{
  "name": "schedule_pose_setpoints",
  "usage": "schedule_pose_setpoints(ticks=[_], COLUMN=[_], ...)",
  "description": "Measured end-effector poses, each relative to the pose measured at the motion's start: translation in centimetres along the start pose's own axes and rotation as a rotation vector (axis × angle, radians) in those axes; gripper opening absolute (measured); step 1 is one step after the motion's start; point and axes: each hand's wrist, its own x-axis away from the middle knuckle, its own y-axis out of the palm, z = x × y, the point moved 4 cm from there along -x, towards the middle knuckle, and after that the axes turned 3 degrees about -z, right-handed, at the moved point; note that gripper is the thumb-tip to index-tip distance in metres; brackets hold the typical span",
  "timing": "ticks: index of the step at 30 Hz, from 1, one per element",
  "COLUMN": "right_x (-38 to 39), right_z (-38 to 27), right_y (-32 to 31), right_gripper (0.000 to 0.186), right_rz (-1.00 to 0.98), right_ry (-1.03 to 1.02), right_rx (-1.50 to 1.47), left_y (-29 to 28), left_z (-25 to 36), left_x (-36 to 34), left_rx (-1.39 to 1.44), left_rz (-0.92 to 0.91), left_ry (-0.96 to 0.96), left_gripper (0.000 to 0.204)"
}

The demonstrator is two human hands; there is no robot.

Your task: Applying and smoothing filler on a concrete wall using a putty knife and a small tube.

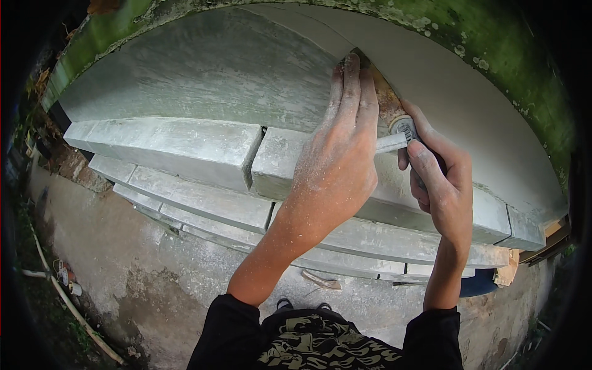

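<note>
the left hand (338,154), dusted with pale powder, lay flat with its fingers stretched out together against the grey plastered wall (203,80), its fingertips pressing on the rusty blade of a putty knife (388,114) high up near the wall's mossy green top edge (493,55). the right hand (439,179) was curled tight around the knife's handle just beside the left hand, the blade lying against the smooth pale patch of wall. below both hands ran stepped grey concrete mouldings (185,154), and further down lay the rough concrete ground (154,277).
</note>
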Motion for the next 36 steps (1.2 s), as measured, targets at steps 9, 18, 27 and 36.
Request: schedule_pose_setpoints(ticks=[9,18,27,36], right_x=[-0.3,0.3,0.1,-0.1], right_z=[-0.2,-0.2,-0.1,0.3], right_y=[1.1,0.8,1.3,1.3], right_gripper=[0.051,0.048,0.049,0.05], right_rz=[-0.015,0.01,0.035,0.055], right_ry=[-0.019,-0.014,-0.013,-0.056], right_rx=[-0.04,0.027,0.083,0.157], left_y=[-0.6,-0.6,-0.2,0.0], left_z=[-0.2,-0.7,-0.7,-1.2], left_x=[0.1,0.5,0.6,0.8], left_rx=[-0.079,-0.05,-0.067,-0.094], left_rz=[0.032,0.035,0.009,-0.008], left_ry=[-0.001,0.029,0.062,0.068], left_gripper=[0.083,0.081,0.079,0.081])
